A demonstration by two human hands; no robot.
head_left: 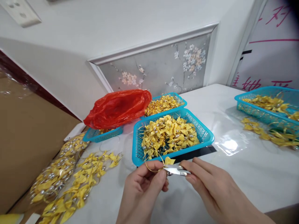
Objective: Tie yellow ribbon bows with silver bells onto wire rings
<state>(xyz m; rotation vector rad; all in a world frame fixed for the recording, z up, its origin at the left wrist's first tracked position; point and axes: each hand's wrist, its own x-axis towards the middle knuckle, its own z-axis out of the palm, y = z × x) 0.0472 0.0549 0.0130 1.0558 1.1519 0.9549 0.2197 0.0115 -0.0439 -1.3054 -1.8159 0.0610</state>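
Note:
My left hand (146,183) pinches a yellow ribbon bow (169,161) with a thin gold loop of cord and a shiny bead. In my right hand (210,182) are small metal thread snips (174,170); the blades point left and reach the bow beside my left fingertips. Whether they touch the cord I cannot tell. Just beyond both hands stands a blue perforated basket (206,139), heaped with similar yellow bows (170,133) that carry silver beads.
Farther back is another blue basket (184,101) of bows. A red plastic bag (116,107) lies over a smaller basket (109,135). Loose bows (86,174) and a clear bag of bows (53,174) lie left. At right stands a blue basket (257,109), with clear plastic (231,143) nearby.

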